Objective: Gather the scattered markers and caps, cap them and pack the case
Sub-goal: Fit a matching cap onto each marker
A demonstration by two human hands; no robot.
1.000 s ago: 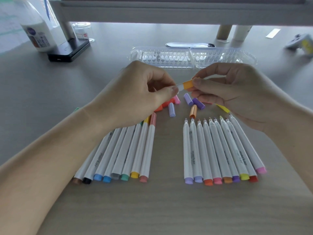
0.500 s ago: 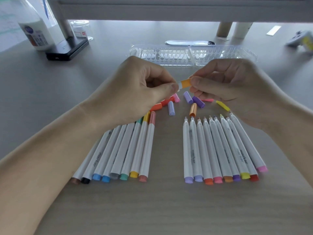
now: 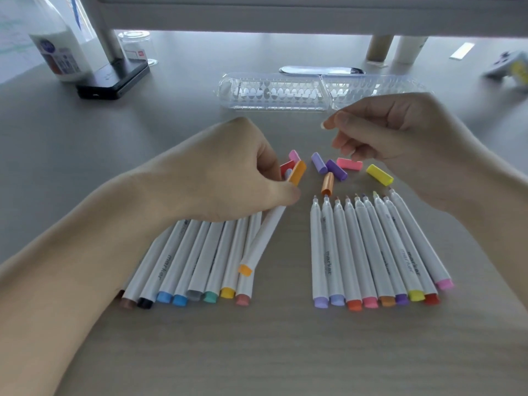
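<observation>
- Near-left of the table (image 3: 285, 352): capped row (image 3: 200, 258), eight white markers counted by end plugs: brown, black, two blue, grey, green, yellow, salmon. Their cap ends lie hidden under the left hand (image 3: 228, 172).
- Near-right: uncapped row (image 3: 371, 252), nine white markers side by side, bare tips pointing toward the far edge.
- Left hand: thumb and fingers clamped on the orange marker (image 3: 265, 238), one, capped in orange, slanting over the capped row's right flank.
- Mid-table: loose caps (image 3: 337, 170), eight that we make out. Five are in plain view: lilac, purple, coral, yellow, orange. Three (pink, red, pale blue) sit partly behind the orange marker's cap.
- Right hand (image 3: 400, 144): above the caps, fingers loosely curled, nothing in it.
- Toward the far edge: case (image 3: 271, 92), one, clear plastic, lying open in two halves, the right half partly covered by the right hand.
- Far-left corner: bottle (image 3: 60, 52), cut off by the frame.
</observation>
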